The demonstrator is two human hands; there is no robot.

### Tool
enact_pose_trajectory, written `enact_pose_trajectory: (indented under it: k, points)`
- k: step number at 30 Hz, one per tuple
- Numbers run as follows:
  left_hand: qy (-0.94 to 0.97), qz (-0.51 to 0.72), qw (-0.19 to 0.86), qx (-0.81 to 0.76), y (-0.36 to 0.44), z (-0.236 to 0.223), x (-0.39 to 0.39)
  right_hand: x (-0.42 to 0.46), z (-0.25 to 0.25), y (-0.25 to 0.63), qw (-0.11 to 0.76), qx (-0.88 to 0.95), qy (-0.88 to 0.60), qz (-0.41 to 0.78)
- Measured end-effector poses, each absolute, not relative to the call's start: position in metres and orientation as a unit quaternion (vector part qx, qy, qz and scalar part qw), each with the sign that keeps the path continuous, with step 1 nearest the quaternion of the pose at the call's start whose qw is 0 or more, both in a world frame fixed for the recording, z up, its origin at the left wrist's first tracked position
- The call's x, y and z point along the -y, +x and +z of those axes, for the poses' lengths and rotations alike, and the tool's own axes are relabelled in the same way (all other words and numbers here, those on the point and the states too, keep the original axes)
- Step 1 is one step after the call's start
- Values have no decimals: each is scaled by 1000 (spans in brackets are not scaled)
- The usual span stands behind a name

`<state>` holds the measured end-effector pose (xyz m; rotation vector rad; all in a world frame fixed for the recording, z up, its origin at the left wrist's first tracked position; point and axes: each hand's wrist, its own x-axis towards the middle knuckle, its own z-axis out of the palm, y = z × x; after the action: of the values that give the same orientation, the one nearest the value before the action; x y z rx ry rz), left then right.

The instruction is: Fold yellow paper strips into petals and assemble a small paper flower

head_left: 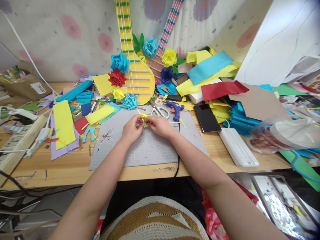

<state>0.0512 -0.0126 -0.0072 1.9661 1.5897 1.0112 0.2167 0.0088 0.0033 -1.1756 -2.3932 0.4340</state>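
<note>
Over the grey cutting mat [150, 150], both of my hands meet at a small yellow paper flower [143, 115]. My left hand [132, 128] closes its fingertips on the flower's left side. From the right, my right hand [160, 125] pinches it too; the fingers partly hide the paper. A thin pale stick [175, 122] shows beside my right hand, but whether it joins the flower I cannot tell. Just behind my hands lie scissors [163, 112] with white handles and a blue glue gun [176, 110].
A yellow paper guitar [140, 80] with paper flowers leans against the curtain, a pink one [155, 65] behind it. Right of the mat are a black phone [207, 118], a white power strip [238, 146] and heaped coloured paper [210, 68]. Yellow paper [63, 123] and scraps lie left.
</note>
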Motion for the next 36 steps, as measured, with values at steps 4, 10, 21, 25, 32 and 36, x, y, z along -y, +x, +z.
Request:
enact_pose_trajectory:
  k: [4, 10, 21, 25, 32, 36]
  points:
    - [748, 293, 173, -570, 49, -7, 13, -9, 3, 218, 202, 873, -419, 146]
    - [799, 223, 140, -541, 47, -7, 13, -9, 4, 218, 200, 871, -424, 148]
    - [775, 261, 138, -559, 45, -7, 7, -8, 2, 215, 238, 872, -399, 153]
    - [781, 243, 125, -561, 45, -8, 7, -7, 3, 214, 233, 876, -395, 153]
    - [799, 225, 125, -544, 48, -8, 8, -7, 5, 217, 208, 876, -420, 116]
    - [798, 242, 136, -535, 50, -9, 7, -7, 5, 218, 188, 878, -425, 111]
